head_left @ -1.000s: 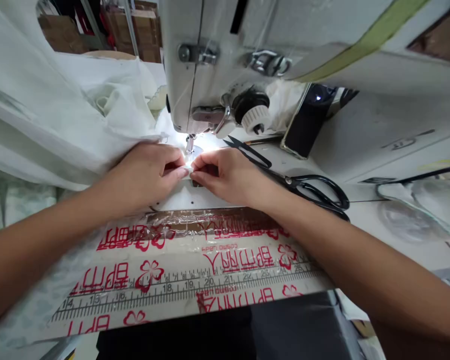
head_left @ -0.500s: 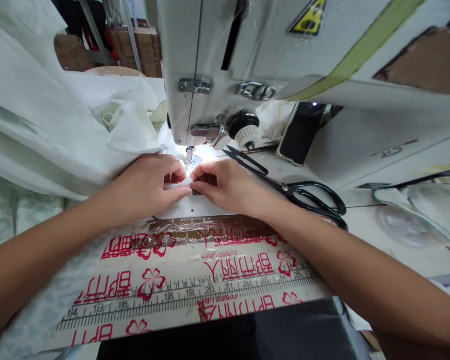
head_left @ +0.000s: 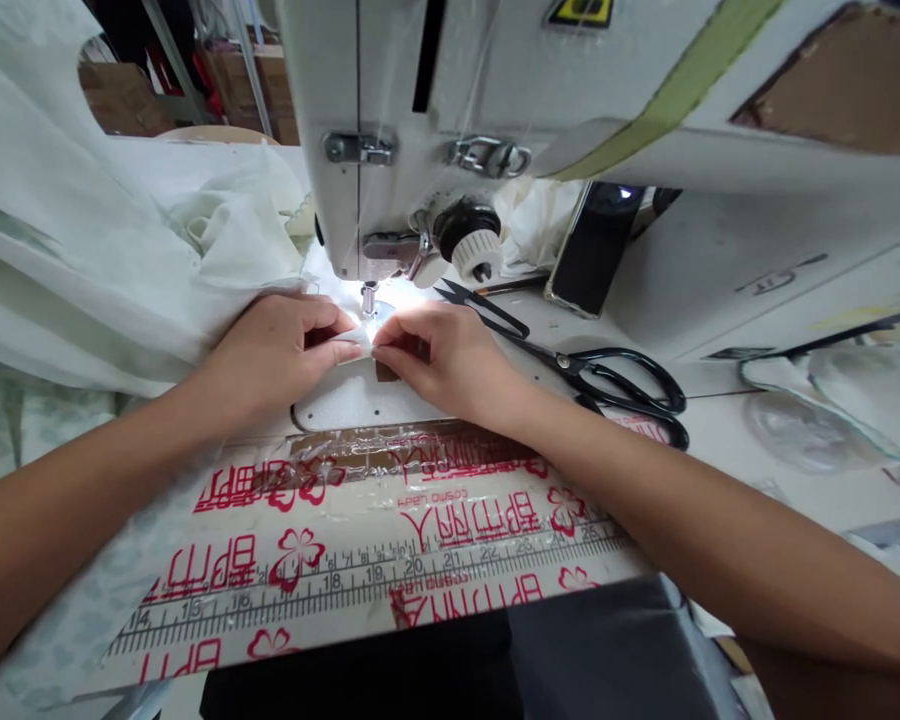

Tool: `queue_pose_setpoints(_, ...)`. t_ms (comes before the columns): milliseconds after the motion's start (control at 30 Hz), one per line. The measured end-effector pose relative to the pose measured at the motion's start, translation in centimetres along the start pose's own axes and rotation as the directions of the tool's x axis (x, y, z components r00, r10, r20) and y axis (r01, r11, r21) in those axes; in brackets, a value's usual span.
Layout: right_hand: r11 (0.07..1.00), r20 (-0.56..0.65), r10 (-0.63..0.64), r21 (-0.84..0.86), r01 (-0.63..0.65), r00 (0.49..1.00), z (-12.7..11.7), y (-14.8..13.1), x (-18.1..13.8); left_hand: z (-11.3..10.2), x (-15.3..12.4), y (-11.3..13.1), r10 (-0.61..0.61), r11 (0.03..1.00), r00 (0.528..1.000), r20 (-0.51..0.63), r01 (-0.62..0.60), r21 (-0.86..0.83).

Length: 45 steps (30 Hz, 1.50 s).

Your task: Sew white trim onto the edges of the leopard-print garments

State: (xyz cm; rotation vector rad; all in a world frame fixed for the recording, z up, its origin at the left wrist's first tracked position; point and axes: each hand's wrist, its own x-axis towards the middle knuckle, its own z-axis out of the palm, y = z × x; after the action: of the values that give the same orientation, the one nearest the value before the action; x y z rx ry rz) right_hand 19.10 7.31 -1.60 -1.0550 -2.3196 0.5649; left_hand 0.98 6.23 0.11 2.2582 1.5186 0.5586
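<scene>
My left hand [head_left: 274, 352] and my right hand [head_left: 442, 355] meet just in front of the presser foot [head_left: 368, 298] of a white sewing machine [head_left: 435, 90]. Both pinch one small white piece of fabric [head_left: 354, 342] between thumb and fingertips, over the metal needle plate [head_left: 345, 395]. A large bundle of white fabric [head_left: 105, 260] lies to the left, touching my left hand's back. The needle itself is hard to make out under the bright lamp.
Black scissors [head_left: 607, 375] lie on the machine bed right of my right hand. A dark phone [head_left: 589, 250] leans behind them. A taped ruler strip with red print [head_left: 360, 570] runs along the table's front edge. Clear plastic [head_left: 825, 420] lies far right.
Both hands have shifted slightly left and toward the presser foot with the small fabric piece still pinched; the view has tilted a little.
</scene>
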Motion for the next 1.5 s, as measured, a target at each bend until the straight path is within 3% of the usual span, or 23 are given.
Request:
queue_pose_setpoints(400, 0.994, -0.084, -0.004, 0.11, 0.013, 0.996, 0.15, 0.26, -0.04, 0.02, -0.02, 0.02, -0.127, 0.981, 0.992, -0.021, 0.123, -0.15)
queue_pose_setpoints(833, 0.991, -0.133, -0.12, 0.044, 0.127, 0.984, 0.36, 0.9, 0.05, 0.14, -0.13, -0.39, -0.116, 0.964, 0.993, -0.039, 0.103, -0.246)
queue_pose_setpoints(1067, 0.991, -0.114, -0.114, 0.062, 0.122, 0.987, 0.31, 0.9, 0.15, 0.17, -0.35, 0.03, -0.103, 0.969, 0.993, -0.059, 0.086, -0.233)
queue_pose_setpoints(1267, 0.992, -0.136, -0.002, 0.123, 0.019, 0.991, -0.13, 0.48, -0.1, 0.26, -0.4, -0.13, -0.118, 0.967, 0.991, -0.069, 0.099, -0.235)
queue_pose_setpoints(1500, 0.99, -0.141, -0.062, 0.114, 0.078, 0.988, 0.05, 0.38, -0.16, 0.2, -0.44, 0.08, -0.124, 0.958, 0.99, -0.067, 0.102, -0.266)
